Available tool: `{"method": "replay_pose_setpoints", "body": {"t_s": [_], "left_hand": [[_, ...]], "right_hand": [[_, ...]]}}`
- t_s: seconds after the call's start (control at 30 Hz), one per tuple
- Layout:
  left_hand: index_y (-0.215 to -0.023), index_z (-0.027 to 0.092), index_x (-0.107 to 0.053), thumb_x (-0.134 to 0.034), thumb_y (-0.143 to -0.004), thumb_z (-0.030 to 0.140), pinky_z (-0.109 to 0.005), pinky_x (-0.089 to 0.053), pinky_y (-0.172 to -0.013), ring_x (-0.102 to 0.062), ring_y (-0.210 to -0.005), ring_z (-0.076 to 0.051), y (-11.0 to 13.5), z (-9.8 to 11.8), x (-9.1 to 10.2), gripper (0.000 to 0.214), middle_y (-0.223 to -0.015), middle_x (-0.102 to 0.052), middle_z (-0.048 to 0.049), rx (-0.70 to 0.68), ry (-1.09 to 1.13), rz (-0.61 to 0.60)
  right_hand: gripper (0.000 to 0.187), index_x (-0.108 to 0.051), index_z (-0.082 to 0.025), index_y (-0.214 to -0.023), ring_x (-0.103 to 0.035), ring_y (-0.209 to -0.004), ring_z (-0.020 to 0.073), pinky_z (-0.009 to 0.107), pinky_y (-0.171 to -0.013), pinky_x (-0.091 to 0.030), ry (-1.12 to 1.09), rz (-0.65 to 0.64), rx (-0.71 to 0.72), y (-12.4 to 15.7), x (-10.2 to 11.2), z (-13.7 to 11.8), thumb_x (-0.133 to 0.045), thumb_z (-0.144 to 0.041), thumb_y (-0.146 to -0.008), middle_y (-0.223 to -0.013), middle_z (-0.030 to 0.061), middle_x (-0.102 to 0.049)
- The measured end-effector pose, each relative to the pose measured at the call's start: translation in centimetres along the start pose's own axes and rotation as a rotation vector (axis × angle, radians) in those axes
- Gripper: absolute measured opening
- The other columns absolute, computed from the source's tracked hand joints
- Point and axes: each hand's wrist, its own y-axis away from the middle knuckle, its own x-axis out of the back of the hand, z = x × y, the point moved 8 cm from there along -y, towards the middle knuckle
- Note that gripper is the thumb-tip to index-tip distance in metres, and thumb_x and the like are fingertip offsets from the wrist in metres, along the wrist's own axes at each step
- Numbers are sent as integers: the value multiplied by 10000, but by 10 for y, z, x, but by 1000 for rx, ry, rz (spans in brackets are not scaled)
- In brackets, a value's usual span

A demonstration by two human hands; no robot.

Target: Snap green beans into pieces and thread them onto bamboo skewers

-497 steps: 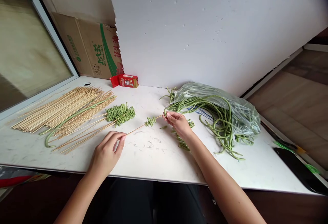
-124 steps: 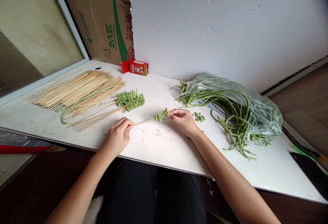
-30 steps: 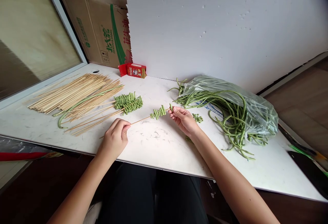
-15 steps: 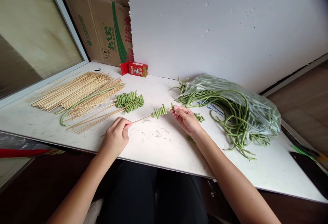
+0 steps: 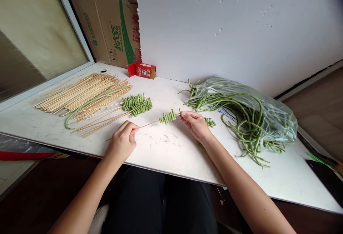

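Note:
My left hand [image 5: 123, 138] is closed on a thin bamboo skewer [image 5: 149, 124], which slants up to the right above the table. Several short green bean pieces [image 5: 167, 116] are threaded near its far end. Between thumb and fingertips, my right hand [image 5: 195, 124] pinches one more bean piece [image 5: 180, 111] at the skewer's tip. Whether the tip has entered that piece I cannot tell. Left of the hands lie finished bean skewers [image 5: 137, 104], their green ends bunched together. More cut bean pieces [image 5: 209, 122] lie on the table behind my right hand, partly hidden by it.
A pile of bare bamboo skewers [image 5: 77, 93] covers the left of the white table [image 5: 166, 155], a long bean [image 5: 69, 119] across it. At right, long green beans [image 5: 248, 119] spill from a plastic bag [image 5: 278, 119]. A red box [image 5: 146, 71] and a carton [image 5: 107, 30] stand behind.
The whole view has shifted slightly. My hands keep the same hold, and the bean piece in my right hand stays at the skewer's tip.

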Motion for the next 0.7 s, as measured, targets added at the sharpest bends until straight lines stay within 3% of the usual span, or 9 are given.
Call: {"method": "replay_pose_setpoints", "body": {"t_s": [0.7], "left_hand": [[-891,214,-578,-470,-980,45,-284,-495,-748,-629,-810,-184,1,-3,-3,219,-859,-621,-27,25,31,-51]], "right_hand": [[321,-840,-254,-883,-654,-820,186,351,-854,-532,130,-107,86,6,-16,-2,-916,-539,-758,-893,34,-769]]}}
